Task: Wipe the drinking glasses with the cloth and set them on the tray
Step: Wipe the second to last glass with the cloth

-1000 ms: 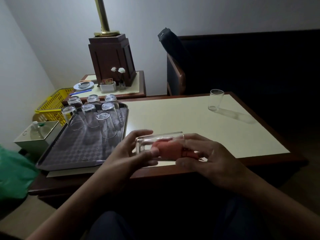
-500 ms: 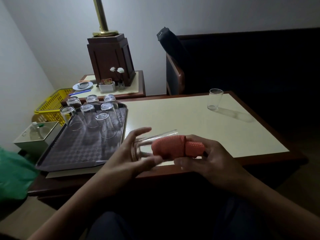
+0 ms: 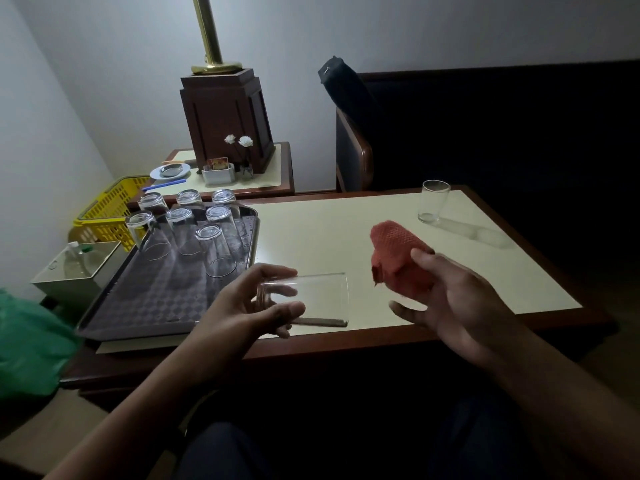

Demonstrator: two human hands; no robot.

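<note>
My left hand (image 3: 249, 306) grips the base end of a clear drinking glass (image 3: 318, 299), held on its side above the table's near edge with its mouth pointing right. My right hand (image 3: 450, 299) holds a bunched orange-red cloth (image 3: 394, 258) a little to the right of the glass and apart from it. A dark patterned tray (image 3: 152, 299) lies on the left of the table with several glasses (image 3: 218, 244) standing upside down at its far end. One more glass (image 3: 433, 202) stands upright near the table's far right corner.
The cream-topped table (image 3: 329, 230) has a dark wooden rim. Behind it are a side table with a lamp base (image 3: 225, 119), a small dish and flowers, and a dark armchair (image 3: 353, 140). A yellow basket (image 3: 110, 209), a grey bin (image 3: 76, 268) and green plastic (image 3: 27, 341) sit at the left.
The cloth was inside the glass. My right hand has pulled it out and moved up and to the right, while my left hand keeps the glass on its side.
</note>
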